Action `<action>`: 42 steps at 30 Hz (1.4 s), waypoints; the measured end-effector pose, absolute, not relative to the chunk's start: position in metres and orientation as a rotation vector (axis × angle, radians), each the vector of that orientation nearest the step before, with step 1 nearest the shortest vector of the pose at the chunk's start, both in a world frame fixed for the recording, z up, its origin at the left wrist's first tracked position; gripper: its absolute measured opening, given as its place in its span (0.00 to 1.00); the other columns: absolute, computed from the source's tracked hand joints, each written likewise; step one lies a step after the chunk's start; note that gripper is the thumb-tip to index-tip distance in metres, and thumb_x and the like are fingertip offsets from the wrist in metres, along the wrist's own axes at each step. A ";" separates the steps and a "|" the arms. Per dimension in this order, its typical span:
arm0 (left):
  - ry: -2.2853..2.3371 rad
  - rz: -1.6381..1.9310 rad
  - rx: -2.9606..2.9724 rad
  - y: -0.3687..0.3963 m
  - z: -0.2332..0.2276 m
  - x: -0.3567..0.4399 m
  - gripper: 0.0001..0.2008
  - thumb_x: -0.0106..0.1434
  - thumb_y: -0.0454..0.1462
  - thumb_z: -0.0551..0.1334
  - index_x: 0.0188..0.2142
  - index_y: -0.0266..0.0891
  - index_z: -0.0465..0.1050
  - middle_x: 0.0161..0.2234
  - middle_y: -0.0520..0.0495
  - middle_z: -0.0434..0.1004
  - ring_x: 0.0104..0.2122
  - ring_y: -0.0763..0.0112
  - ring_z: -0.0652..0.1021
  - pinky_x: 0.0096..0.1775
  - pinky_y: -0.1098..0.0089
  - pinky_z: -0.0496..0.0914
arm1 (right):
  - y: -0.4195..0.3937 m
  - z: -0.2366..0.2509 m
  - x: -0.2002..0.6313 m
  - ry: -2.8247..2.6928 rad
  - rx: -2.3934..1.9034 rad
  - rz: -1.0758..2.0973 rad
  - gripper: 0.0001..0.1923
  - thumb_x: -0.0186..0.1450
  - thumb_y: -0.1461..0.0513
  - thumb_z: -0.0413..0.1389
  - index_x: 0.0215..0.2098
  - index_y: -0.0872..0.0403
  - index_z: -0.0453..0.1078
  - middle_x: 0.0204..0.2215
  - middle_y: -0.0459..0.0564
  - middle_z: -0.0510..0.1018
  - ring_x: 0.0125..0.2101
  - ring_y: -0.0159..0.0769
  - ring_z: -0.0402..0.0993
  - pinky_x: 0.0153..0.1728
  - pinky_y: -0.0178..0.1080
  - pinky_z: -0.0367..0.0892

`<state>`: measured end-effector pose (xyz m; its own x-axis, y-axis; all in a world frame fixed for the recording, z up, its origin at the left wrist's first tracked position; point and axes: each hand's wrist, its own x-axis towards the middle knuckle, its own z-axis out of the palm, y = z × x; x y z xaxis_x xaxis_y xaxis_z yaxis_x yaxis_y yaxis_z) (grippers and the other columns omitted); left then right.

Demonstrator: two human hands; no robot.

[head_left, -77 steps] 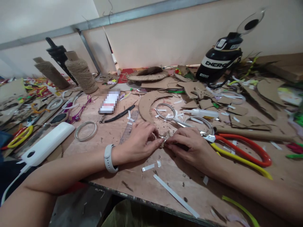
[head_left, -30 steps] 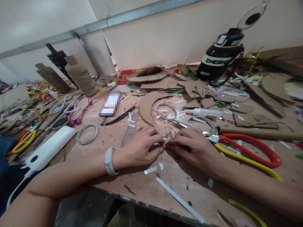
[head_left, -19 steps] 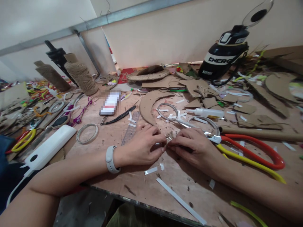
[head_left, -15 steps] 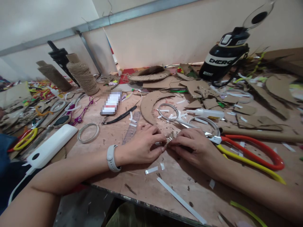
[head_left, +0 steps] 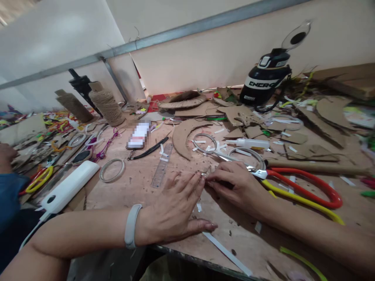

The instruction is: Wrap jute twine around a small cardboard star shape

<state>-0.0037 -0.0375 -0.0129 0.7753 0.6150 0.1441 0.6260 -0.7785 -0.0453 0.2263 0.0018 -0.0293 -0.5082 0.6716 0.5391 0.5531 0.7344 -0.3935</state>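
While the left hand (head_left: 175, 208) lies flat on the desk (head_left: 137, 183) with its fingers (head_left: 191, 187) spread and holding nothing, the right hand (head_left: 234, 187) rests just beside it, fingers curled together and pinching a small scrap (head_left: 205, 171) against the desk surface; what the scrap is made of is too small to tell. A grey wristband (head_left: 130, 226) sits on the left wrist. Just right of the right hand lie large scissors (head_left: 295, 187) with red and yellow handles, their blades pointing toward two thin rings (head_left: 205, 142) beyond the hands. A clear ruler (head_left: 161, 166) lies near the left fingertips, a long white paper strip (head_left: 227, 253) near the desk edge below the hands. Farther left are a white power bank (head_left: 68, 187) and a twine spool (head_left: 107, 107); a black helmet (head_left: 265, 82) stands at the wall
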 end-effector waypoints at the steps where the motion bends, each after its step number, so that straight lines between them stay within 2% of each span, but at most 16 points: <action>1: -0.998 -0.183 -2.857 -0.037 -0.013 -0.003 0.43 0.68 0.62 0.42 0.67 0.29 0.55 0.66 0.36 0.60 0.64 0.55 0.63 0.64 0.55 0.45 | 0.002 -0.030 0.226 -2.237 -0.915 0.221 0.06 0.69 0.64 0.56 0.37 0.51 0.76 0.29 0.47 0.76 0.33 0.37 0.72 0.38 0.40 0.59; 14: -0.921 -0.263 -2.770 -0.032 -0.014 0.000 0.43 0.69 0.62 0.42 0.62 0.27 0.63 0.62 0.37 0.68 0.61 0.56 0.66 0.63 0.57 0.51 | 0.003 -0.032 0.228 -2.250 -0.888 0.203 0.05 0.69 0.63 0.56 0.39 0.51 0.75 0.30 0.47 0.75 0.33 0.37 0.71 0.37 0.40 0.60; 26: -0.940 -0.378 -2.849 -0.028 -0.012 -0.004 0.41 0.69 0.61 0.43 0.64 0.28 0.59 0.64 0.38 0.65 0.62 0.55 0.64 0.62 0.56 0.50 | 0.003 -0.031 0.227 -2.232 -0.908 0.213 0.07 0.70 0.62 0.54 0.37 0.51 0.74 0.29 0.47 0.76 0.32 0.37 0.72 0.37 0.40 0.61; 28: -0.960 -0.449 -2.839 -0.026 -0.010 -0.006 0.38 0.70 0.59 0.46 0.63 0.29 0.61 0.63 0.37 0.66 0.60 0.55 0.65 0.61 0.55 0.52 | 0.003 -0.032 0.227 -2.231 -0.923 0.228 0.07 0.70 0.62 0.55 0.37 0.51 0.75 0.29 0.47 0.76 0.32 0.37 0.72 0.37 0.40 0.60; 30: -1.003 -0.518 -2.826 -0.023 -0.008 -0.006 0.30 0.72 0.53 0.50 0.59 0.31 0.65 0.60 0.37 0.70 0.57 0.56 0.68 0.59 0.55 0.53 | 0.002 -0.032 0.227 -2.234 -0.935 0.239 0.06 0.70 0.63 0.55 0.37 0.52 0.75 0.30 0.47 0.76 0.32 0.37 0.72 0.37 0.40 0.60; 34: -1.103 -0.582 -2.853 -0.014 -0.005 -0.004 0.17 0.70 0.44 0.57 0.52 0.37 0.70 0.51 0.43 0.76 0.50 0.60 0.72 0.53 0.57 0.57 | 0.001 -0.032 0.227 -2.245 -0.958 0.236 0.05 0.68 0.64 0.57 0.36 0.52 0.75 0.30 0.48 0.77 0.33 0.38 0.72 0.37 0.40 0.58; 38: -1.166 -0.603 -2.914 -0.009 -0.005 0.002 0.09 0.68 0.41 0.60 0.44 0.38 0.72 0.45 0.46 0.77 0.45 0.61 0.73 0.49 0.59 0.59 | -0.001 -0.029 0.226 -2.254 -0.981 0.244 0.04 0.67 0.65 0.58 0.35 0.53 0.75 0.31 0.48 0.77 0.34 0.38 0.72 0.38 0.41 0.57; 42: -1.212 -0.559 -2.963 -0.005 -0.003 0.006 0.07 0.68 0.40 0.59 0.42 0.39 0.72 0.44 0.46 0.78 0.45 0.61 0.73 0.48 0.59 0.61 | -0.003 -0.026 0.224 -2.248 -1.008 0.274 0.04 0.67 0.64 0.58 0.36 0.53 0.75 0.32 0.49 0.78 0.34 0.38 0.73 0.39 0.41 0.57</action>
<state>0.0061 -0.0055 -0.0034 0.6635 0.6968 0.2724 0.6598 -0.7166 0.2261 0.2243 -0.0029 -0.0255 -0.4924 0.7274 0.4779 0.5914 0.6825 -0.4295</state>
